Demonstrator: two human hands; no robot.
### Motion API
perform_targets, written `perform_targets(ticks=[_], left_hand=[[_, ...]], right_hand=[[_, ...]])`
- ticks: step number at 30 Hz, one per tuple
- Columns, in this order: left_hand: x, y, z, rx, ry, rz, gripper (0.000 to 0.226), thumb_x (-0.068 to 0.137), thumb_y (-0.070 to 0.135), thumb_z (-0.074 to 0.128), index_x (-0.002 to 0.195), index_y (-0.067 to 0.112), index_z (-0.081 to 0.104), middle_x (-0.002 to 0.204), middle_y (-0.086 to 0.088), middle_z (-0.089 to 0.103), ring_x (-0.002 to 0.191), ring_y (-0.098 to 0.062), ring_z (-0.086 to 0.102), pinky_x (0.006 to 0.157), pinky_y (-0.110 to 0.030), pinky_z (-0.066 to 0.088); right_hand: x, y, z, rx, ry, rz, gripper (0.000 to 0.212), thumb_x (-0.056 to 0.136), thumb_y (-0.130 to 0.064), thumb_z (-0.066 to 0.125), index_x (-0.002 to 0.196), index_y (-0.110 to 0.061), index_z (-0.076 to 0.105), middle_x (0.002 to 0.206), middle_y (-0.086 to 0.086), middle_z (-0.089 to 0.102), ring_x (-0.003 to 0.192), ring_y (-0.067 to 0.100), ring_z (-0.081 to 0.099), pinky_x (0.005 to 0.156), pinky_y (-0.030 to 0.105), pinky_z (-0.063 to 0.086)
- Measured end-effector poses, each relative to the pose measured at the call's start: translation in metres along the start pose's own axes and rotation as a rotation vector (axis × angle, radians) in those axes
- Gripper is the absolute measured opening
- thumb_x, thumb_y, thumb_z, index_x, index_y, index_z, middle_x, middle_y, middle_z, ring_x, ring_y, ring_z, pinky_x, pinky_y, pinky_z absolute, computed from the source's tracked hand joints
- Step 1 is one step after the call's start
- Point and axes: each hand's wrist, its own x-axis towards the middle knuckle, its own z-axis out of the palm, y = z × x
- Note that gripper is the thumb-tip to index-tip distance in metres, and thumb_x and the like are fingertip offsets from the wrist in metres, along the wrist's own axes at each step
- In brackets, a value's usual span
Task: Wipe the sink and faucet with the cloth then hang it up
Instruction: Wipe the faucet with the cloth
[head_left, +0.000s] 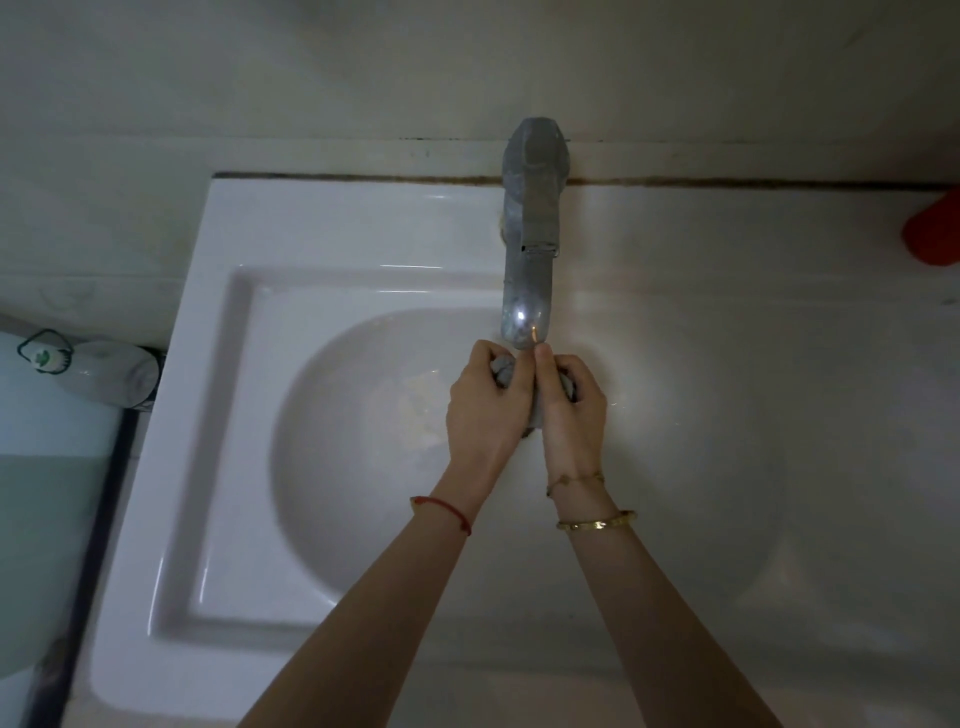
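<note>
A white sink (218, 322) with a round bowl fills the view. Its grey metal faucet (531, 228) reaches from the back wall over the bowl. Just below the spout, my left hand (483, 405) and my right hand (569, 410) are pressed side by side, both gripping a bunched grey cloth (503, 371). Only small folds of the cloth show between and under the fingers; most of it is hidden. Both hands hover over the middle of the bowl, fingers curled tight.
A white bottle (98, 371) with a green mark lies on a ledge left of the sink. A red object (935, 234) sits at the right edge on the counter. Beige tiled wall runs behind the faucet.
</note>
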Motion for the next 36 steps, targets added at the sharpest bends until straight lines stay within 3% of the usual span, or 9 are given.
perform_targets(ticks=[5, 9, 14, 17, 23, 26, 29, 31, 36], left_hand=[[-0.004, 0.008, 0.008, -0.147, 0.059, 0.007, 0.044, 0.099, 0.028, 0.055, 0.075, -0.009, 0.053, 0.062, -0.009, 0.054, 0.053, -0.007, 0.045, 0.049, -0.018, 0.038], [-0.002, 0.003, 0.009, -0.208, 0.105, -0.005, 0.04, 0.095, 0.014, 0.057, 0.058, 0.004, 0.046, 0.05, -0.002, 0.04, 0.047, -0.005, 0.034, 0.044, -0.017, 0.029], [0.002, -0.008, 0.01, -0.159, 0.093, -0.001, 0.04, 0.092, 0.004, 0.046, 0.056, 0.012, 0.033, 0.05, 0.003, 0.032, 0.047, -0.006, 0.028, 0.047, -0.022, 0.024], [0.002, -0.016, 0.011, -0.132, 0.064, 0.011, 0.038, 0.093, 0.004, 0.044, 0.057, 0.011, 0.034, 0.052, 0.001, 0.033, 0.049, -0.006, 0.028, 0.048, -0.025, 0.025], [-0.002, -0.03, 0.013, -0.15, 0.024, 0.036, 0.033, 0.09, 0.009, 0.045, 0.057, 0.005, 0.039, 0.052, -0.001, 0.039, 0.051, -0.007, 0.034, 0.049, -0.03, 0.029], [-0.008, -0.034, 0.014, -0.17, 0.0, 0.016, 0.032, 0.088, 0.013, 0.046, 0.06, -0.004, 0.045, 0.053, -0.003, 0.044, 0.05, -0.007, 0.038, 0.048, -0.027, 0.033], [-0.012, -0.039, 0.015, -0.147, -0.024, -0.016, 0.041, 0.093, 0.004, 0.048, 0.054, 0.015, 0.051, 0.047, 0.011, 0.05, 0.047, -0.002, 0.045, 0.048, -0.02, 0.037], [-0.015, -0.044, 0.016, -0.129, -0.036, -0.035, 0.042, 0.093, 0.005, 0.047, 0.053, 0.019, 0.05, 0.046, 0.011, 0.049, 0.047, -0.003, 0.043, 0.048, -0.022, 0.036], [-0.021, -0.054, 0.015, -0.091, -0.035, -0.05, 0.037, 0.085, 0.025, 0.042, 0.063, -0.005, 0.049, 0.052, -0.009, 0.045, 0.05, -0.013, 0.039, 0.048, -0.031, 0.031]], right_hand=[[0.002, -0.001, 0.014, -0.075, 0.102, -0.066, 0.04, 0.095, -0.031, 0.059, 0.06, -0.012, 0.058, 0.058, 0.003, 0.062, 0.057, 0.011, 0.056, 0.056, 0.028, 0.048], [0.006, 0.005, 0.015, -0.107, 0.072, -0.156, 0.043, 0.094, -0.015, 0.055, 0.051, -0.013, 0.049, 0.049, 0.007, 0.053, 0.048, 0.012, 0.046, 0.047, 0.025, 0.038], [0.009, 0.015, 0.01, -0.178, -0.02, -0.25, 0.037, 0.086, -0.01, 0.043, 0.05, -0.005, 0.036, 0.045, 0.007, 0.036, 0.045, 0.007, 0.029, 0.044, 0.025, 0.025], [0.011, 0.021, 0.005, -0.241, -0.067, -0.302, 0.035, 0.086, -0.01, 0.042, 0.052, -0.004, 0.037, 0.045, 0.015, 0.036, 0.044, 0.009, 0.028, 0.044, 0.025, 0.023], [0.012, 0.032, -0.003, -0.316, -0.144, -0.363, 0.035, 0.086, -0.022, 0.039, 0.053, -0.01, 0.037, 0.045, -0.001, 0.033, 0.043, 0.009, 0.028, 0.042, 0.031, 0.025], [0.008, 0.037, -0.007, -0.324, -0.165, -0.324, 0.035, 0.087, -0.023, 0.04, 0.052, -0.024, 0.034, 0.043, -0.011, 0.034, 0.042, 0.008, 0.03, 0.042, 0.029, 0.025], [0.003, 0.042, -0.012, -0.307, -0.183, -0.308, 0.045, 0.089, -0.011, 0.043, 0.055, -0.039, 0.035, 0.044, -0.014, 0.044, 0.042, 0.004, 0.037, 0.046, 0.018, 0.028], [0.0, 0.048, -0.014, -0.305, -0.193, -0.283, 0.045, 0.09, -0.009, 0.043, 0.056, -0.038, 0.039, 0.044, -0.014, 0.045, 0.042, 0.003, 0.04, 0.047, 0.016, 0.03], [-0.005, 0.063, -0.02, -0.322, -0.196, -0.258, 0.036, 0.09, -0.03, 0.04, 0.056, -0.019, 0.042, 0.045, -0.006, 0.04, 0.042, 0.007, 0.035, 0.043, 0.025, 0.029]])
